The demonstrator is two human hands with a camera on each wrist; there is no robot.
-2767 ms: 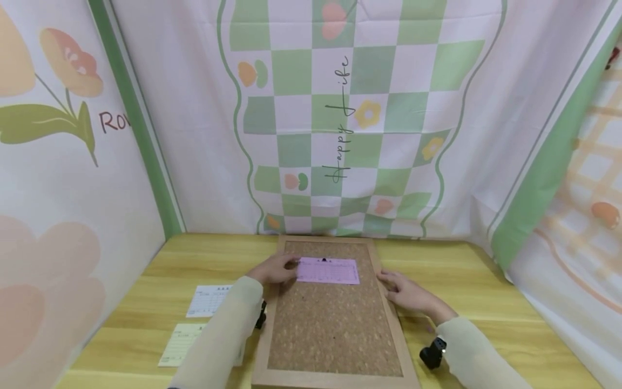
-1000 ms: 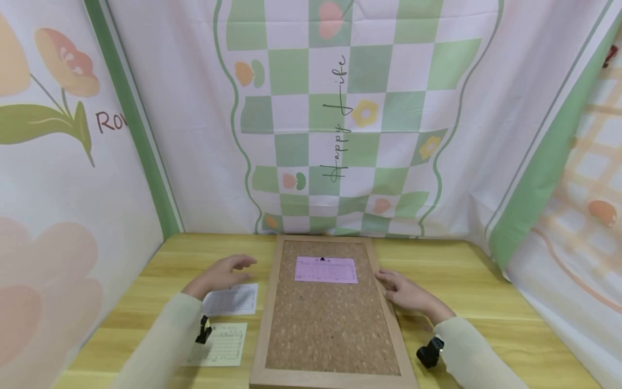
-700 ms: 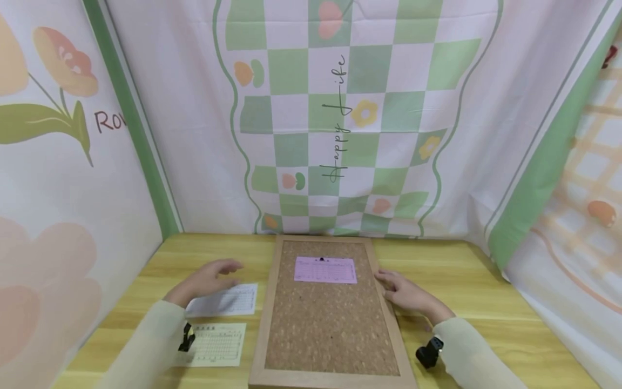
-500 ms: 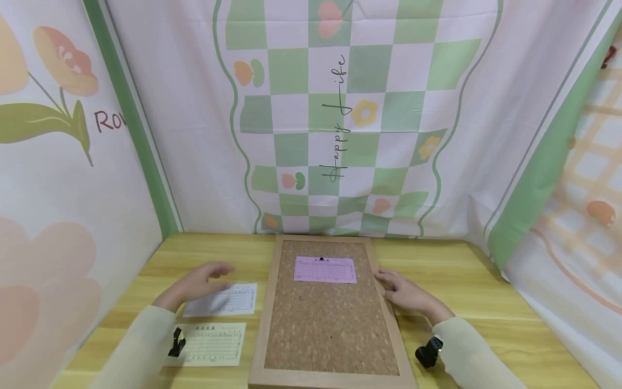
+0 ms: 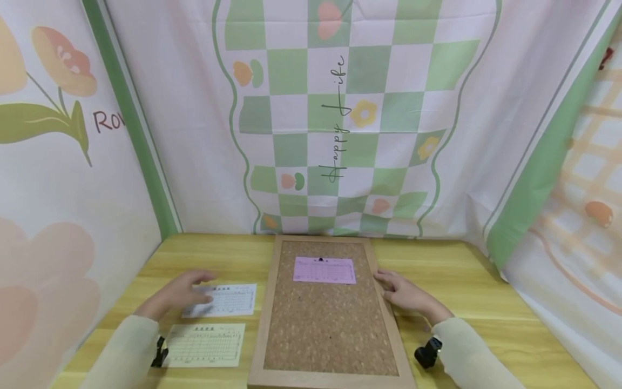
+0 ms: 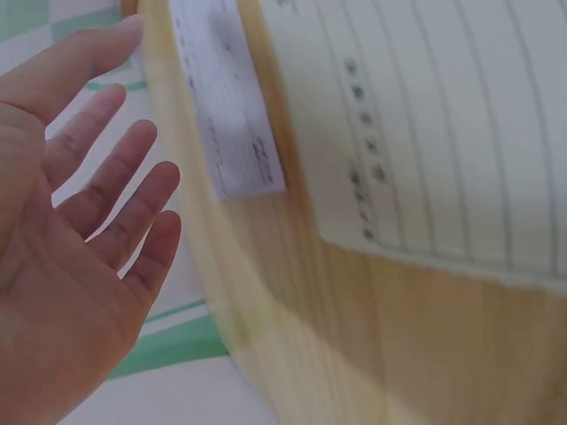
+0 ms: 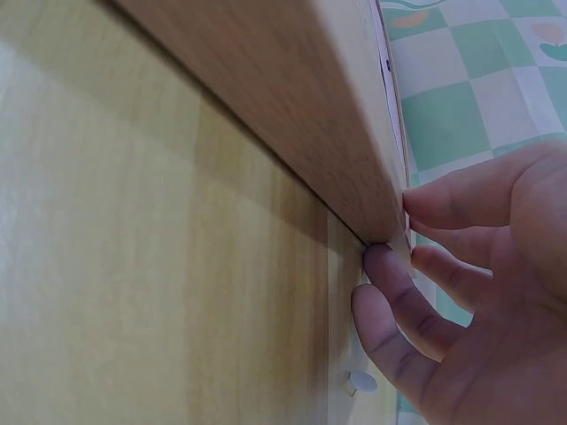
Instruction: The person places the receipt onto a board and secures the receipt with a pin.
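In the head view my left hand (image 5: 180, 292) hovers at the left end of a white printed slip (image 5: 233, 300), fingers spread and relaxed, holding nothing. Nearer the front lies a pale yellow printed slip (image 5: 206, 346). A wood-framed corkboard (image 5: 330, 335) lies flat in the middle. On its upper part is a purple printed slip (image 5: 324, 271), with a small dark pin (image 5: 320, 259) at its top edge. My right hand (image 5: 405, 292) rests with its fingertips against the board's right side. The right wrist view shows the thumb and fingertips (image 7: 390, 266) touching the frame edge.
A white-headed pushpin (image 7: 361, 382) lies on the wooden table (image 7: 221, 292) by my right fingers. Curtains with a green check print (image 5: 330, 108) hang behind the table, with more on both sides. A black wrist camera (image 5: 427, 354) sits at my right wrist.
My left hand has left the purple slip on the board and moved left, then toward the front, to the white slip's left end. My right hand stays at the board's edge.
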